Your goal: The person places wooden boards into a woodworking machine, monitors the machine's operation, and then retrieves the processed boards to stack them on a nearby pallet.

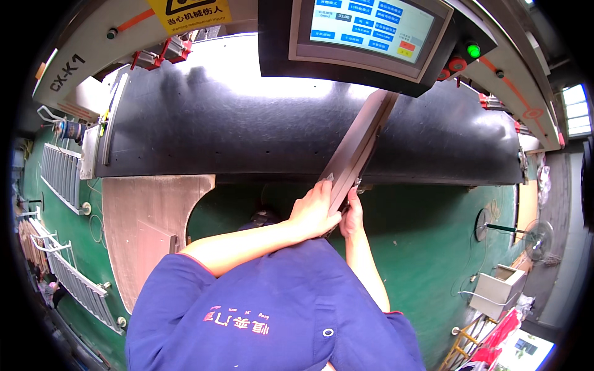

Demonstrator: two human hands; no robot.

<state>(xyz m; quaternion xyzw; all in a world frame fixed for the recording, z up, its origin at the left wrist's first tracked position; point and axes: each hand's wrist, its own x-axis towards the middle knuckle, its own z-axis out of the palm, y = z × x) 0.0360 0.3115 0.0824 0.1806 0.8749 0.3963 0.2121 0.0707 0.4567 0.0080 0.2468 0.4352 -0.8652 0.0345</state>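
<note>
A long, narrow brown-grey profile [357, 137] with lengthwise grooves lies slanting over the front edge of the black machine table [216, 136]. Its far end reaches under the control panel; its near end comes toward my body. My left hand [312, 211] is closed on the near part from the left, fingers over the top face. Beside those fingertips is a small pale pointed piece [329, 177], too small to name. My right hand [352, 215] grips the right side, thumb upward; its other fingers are partly hidden. A small shiny metal part [358, 182] shows near that thumb.
Above the table hangs a control panel [371, 28] with a lit screen, a green lamp and red buttons. Red clamps [176, 49] sit at the back left. A brown board [148, 210] stands left; grey racks [62, 176] are farther left. A box [497, 289] stands at right.
</note>
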